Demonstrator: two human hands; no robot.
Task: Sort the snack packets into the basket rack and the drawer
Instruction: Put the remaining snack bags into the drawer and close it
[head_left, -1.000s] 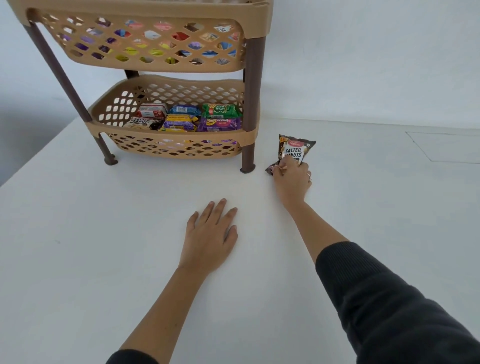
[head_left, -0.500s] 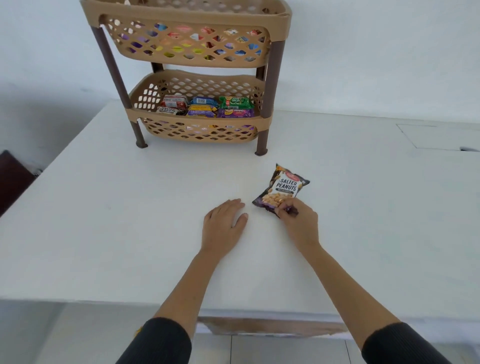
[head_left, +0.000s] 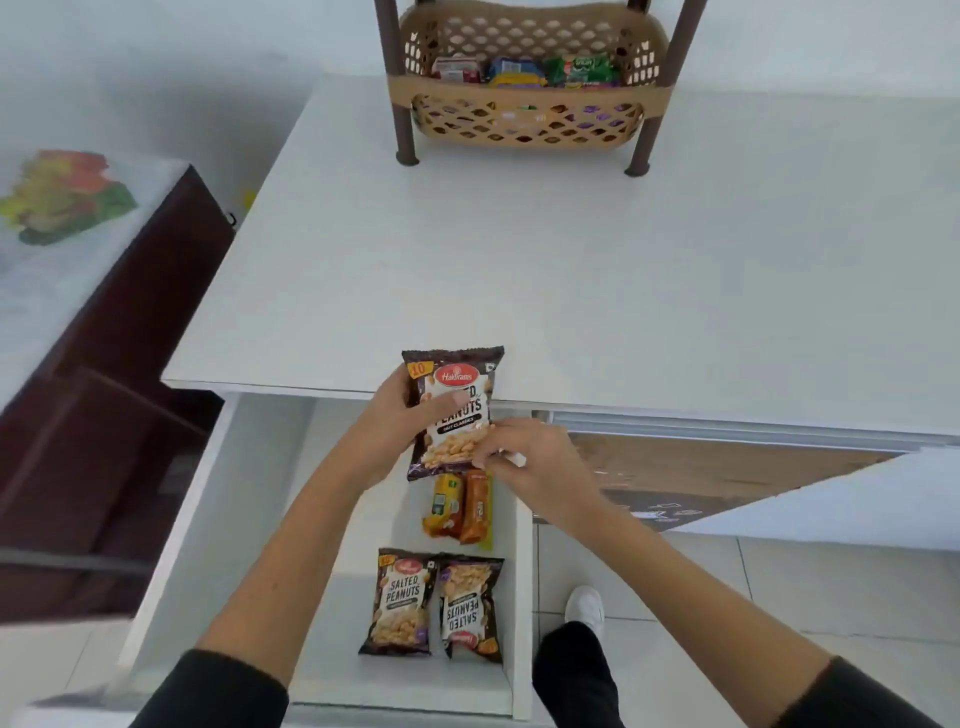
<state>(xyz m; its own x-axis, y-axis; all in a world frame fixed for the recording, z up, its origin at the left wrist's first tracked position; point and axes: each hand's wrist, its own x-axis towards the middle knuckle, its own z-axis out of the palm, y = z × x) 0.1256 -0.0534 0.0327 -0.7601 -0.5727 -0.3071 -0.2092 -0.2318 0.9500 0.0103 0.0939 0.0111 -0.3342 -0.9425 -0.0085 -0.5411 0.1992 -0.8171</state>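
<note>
Now held: peanut packet (head_left: 453, 410), gripped by left hand (head_left: 395, 421), right hand (head_left: 524, 457) pinching its lower corner, above the open drawer (head_left: 249, 519).
Done: packets fill drawer and basket rack (head_left: 524, 98).
Left: desk (head_left: 571, 270) bare; likely last packet.

Three peanut packets show in all: one peanut packet (head_left: 453, 410) held up at the table (head_left: 571, 270) edge, and two more lying side by side in the open drawer (head_left: 522, 571), the left packet (head_left: 399, 601) upright and the right packet (head_left: 471, 607) upside down. Two orange biscuit packs (head_left: 460, 506) lie beside each other farther back in the drawer. One basket rack (head_left: 527, 111) stands on the table; its lower basket holds several small packets (head_left: 524, 70), too crowded to count exactly. Two hands show, the left hand (head_left: 395, 426) and the right hand (head_left: 530, 457).
</note>
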